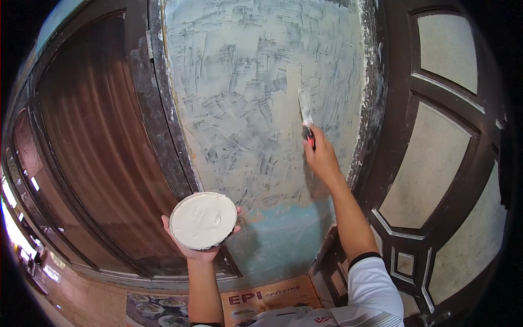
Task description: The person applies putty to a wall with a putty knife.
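Note:
My right hand [322,155] is closed around the black and red handle of a putty knife [306,106]. The knife's whitish, putty-smeared blade points up and lies against the wall panel [234,109], next to a smoother pale strip. Streaky off-white putty covers most of this panel, while bare light blue paint shows along its lower part. Lower down on the left, my left hand [199,252] supports a round, shallow tub of white putty [202,220] from below, its fingers wrapped about the rim. The putty's surface has a few dents and a small ridge.
Dark frames with flaking paint border the panel on both sides. To the left, a glazed panel [98,147] shows a brown curtain behind it. A dark door [397,158] with pale inset panels stands right. Printed cardboard sheets [272,297] lie on the floor below.

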A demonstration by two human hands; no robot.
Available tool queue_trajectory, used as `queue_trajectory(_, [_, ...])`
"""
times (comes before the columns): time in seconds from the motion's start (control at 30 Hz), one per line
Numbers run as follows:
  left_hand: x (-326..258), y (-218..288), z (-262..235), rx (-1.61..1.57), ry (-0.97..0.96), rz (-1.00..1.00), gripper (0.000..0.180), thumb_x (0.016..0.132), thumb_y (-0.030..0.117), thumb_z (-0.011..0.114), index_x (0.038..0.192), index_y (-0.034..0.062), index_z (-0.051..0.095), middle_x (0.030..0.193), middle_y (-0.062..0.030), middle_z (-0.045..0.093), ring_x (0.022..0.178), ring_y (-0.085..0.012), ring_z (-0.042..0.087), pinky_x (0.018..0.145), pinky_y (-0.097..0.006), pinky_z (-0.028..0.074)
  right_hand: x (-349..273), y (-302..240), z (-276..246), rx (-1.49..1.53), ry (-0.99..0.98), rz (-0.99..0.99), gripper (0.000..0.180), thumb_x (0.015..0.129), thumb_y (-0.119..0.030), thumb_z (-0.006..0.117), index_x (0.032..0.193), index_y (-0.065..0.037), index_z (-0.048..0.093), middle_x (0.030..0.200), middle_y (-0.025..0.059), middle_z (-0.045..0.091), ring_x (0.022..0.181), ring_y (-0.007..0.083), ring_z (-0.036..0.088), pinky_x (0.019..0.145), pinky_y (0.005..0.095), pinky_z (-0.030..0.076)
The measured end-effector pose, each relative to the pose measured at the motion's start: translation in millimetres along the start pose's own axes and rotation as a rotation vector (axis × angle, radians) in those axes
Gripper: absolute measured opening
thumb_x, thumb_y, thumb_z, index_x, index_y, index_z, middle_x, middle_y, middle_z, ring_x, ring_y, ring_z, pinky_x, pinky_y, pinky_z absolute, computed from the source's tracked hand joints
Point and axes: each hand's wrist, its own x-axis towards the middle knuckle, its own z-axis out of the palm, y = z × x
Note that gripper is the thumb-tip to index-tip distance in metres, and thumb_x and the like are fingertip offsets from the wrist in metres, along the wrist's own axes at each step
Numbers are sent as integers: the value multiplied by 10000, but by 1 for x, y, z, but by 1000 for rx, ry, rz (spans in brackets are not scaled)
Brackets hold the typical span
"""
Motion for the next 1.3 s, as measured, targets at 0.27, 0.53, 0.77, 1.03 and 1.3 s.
queue_trajectory(0.27, [-1,-3,-4,-91,-44,-45,1093,859,863,478,1608,84,312,1607,-361,276,1374,-737,265,935,-899,390,35,2,11,-100,-82,47,442,993,-153,626,1389,-24,477,1160,295,650,1039,502,640,885,536,525])
queue_trajectory(0.53, [-8,7,-7,63,11,25,1044,862,863,471,1553,84,405,1557,-341,385,1309,-738,362,875,-860,474,-55,9,24,28,-122,96,462,981,-134,654,1390,0,486,1169,314,644,1013,502,650,885,529,535])
queue_trajectory(0.77, [-5,6,-4,27,5,27,1043,860,860,479,1565,96,394,1581,-335,352,1328,-751,326,871,-882,451,64,-39,-8,14,31,-3,407,985,-127,646,1347,-4,507,1086,313,650,978,515,635,841,542,523])
queue_trajectory(1.03, [-9,8,-5,-11,13,2,1067,854,870,463,1568,81,385,1572,-354,356,1321,-757,332,876,-889,438,-33,-4,40,-33,-120,45,395,987,-148,643,1338,-7,529,1064,295,652,980,495,641,850,531,529])
queue_trajectory(1.3, [-2,13,-12,10,-6,-8,1086,835,899,454,1578,111,377,1594,-318,348,1354,-743,300,909,-893,410,22,-46,-1,43,-26,33,363,975,-127,664,1283,24,546,1076,302,667,982,482,660,839,497,536])
